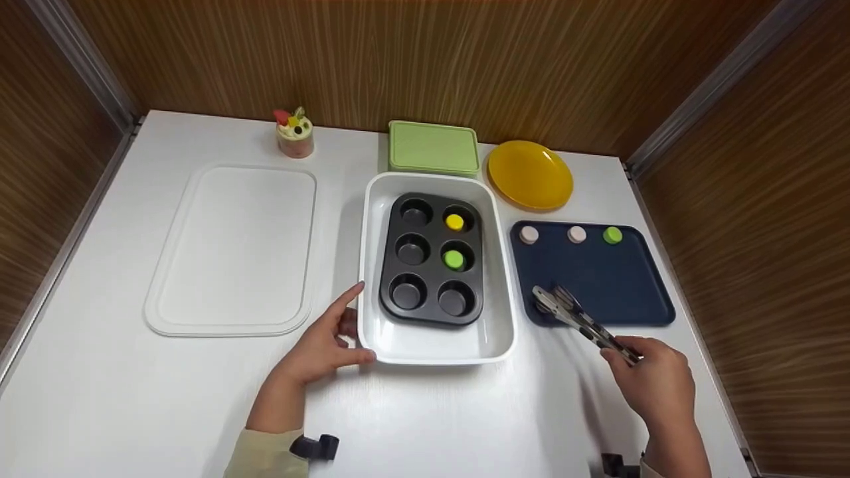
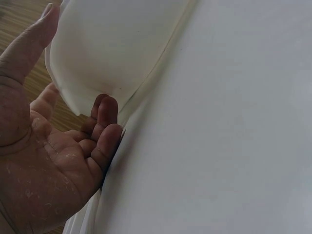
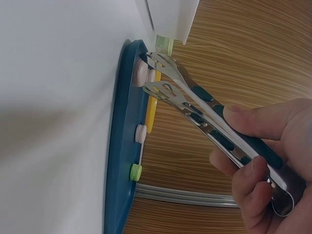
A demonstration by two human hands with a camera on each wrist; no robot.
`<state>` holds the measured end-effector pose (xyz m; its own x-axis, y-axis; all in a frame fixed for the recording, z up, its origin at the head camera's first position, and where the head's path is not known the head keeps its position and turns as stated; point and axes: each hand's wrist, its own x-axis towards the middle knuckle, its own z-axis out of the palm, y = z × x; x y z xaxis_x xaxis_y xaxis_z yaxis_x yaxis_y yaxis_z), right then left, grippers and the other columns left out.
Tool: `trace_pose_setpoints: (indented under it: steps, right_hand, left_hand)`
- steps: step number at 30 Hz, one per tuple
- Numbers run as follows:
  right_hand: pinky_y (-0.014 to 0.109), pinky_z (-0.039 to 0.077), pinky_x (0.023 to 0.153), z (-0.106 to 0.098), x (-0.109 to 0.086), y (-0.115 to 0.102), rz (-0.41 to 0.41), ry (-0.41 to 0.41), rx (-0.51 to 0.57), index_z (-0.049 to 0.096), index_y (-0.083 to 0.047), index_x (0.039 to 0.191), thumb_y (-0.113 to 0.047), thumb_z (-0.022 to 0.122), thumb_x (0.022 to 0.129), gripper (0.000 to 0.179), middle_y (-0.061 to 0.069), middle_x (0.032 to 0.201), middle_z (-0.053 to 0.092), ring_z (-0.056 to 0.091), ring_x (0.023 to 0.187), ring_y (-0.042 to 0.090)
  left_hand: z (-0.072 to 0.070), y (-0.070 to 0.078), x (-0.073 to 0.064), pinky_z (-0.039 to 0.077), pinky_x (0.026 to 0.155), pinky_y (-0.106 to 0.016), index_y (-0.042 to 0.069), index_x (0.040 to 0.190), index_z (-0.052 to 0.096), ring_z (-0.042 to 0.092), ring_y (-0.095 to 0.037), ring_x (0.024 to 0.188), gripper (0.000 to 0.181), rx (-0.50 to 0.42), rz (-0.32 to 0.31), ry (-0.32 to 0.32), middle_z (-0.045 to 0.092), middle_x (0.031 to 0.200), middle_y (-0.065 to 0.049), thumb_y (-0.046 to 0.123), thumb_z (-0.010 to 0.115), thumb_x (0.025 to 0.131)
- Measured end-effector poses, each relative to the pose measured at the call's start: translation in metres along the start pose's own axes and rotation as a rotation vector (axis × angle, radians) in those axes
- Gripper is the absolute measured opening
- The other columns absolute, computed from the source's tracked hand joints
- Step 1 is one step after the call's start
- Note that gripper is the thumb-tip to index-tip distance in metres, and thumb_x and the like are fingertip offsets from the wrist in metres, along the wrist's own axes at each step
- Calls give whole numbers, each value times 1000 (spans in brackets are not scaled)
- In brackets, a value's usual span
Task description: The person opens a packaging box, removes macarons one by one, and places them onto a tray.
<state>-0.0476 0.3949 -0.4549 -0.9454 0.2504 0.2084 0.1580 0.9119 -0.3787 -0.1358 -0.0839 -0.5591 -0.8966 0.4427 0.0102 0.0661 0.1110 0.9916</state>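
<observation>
My right hand grips metal tongs with dark inlays. The tong tips sit over the near left part of the navy tray. In the right wrist view a pale pink cap is at the tips; whether they pinch it I cannot tell. Along the tray's far side lie two more pink caps and a green cap. My left hand touches the white bin at its near left corner, thumb and index finger spread. Inside stands a dark muffin pan with a yellow cap and a green cap.
A white lid lies left of the bin. Behind are a dessert cup, a green lidded box and an amber plate. Wood-grain panels wall the table at the back and sides.
</observation>
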Motion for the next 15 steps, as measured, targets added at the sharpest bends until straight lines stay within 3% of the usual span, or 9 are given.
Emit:
trace_pose_setpoints:
  steps: [9, 15]
  right_hand:
    - [46, 52, 60, -3, 2, 1, 38, -43, -11, 81, 1, 111, -16, 86, 88, 29, 22, 98, 76, 72, 79, 37]
    - [41, 49, 62, -4, 4, -3, 15, 54, 12, 82, 1, 106, -12, 89, 83, 27, 21, 93, 77, 70, 78, 35]
  left_hand:
    - [1, 1, 1, 46, 77, -28, 7, 167, 27, 61, -26, 98, 111, -27, -9, -1, 63, 116, -22, 7, 94, 80]
    - [1, 0, 1, 47, 78, -28, 7, 168, 27, 61, -26, 98, 111, -30, -7, -5, 62, 116, -22, 7, 94, 80]
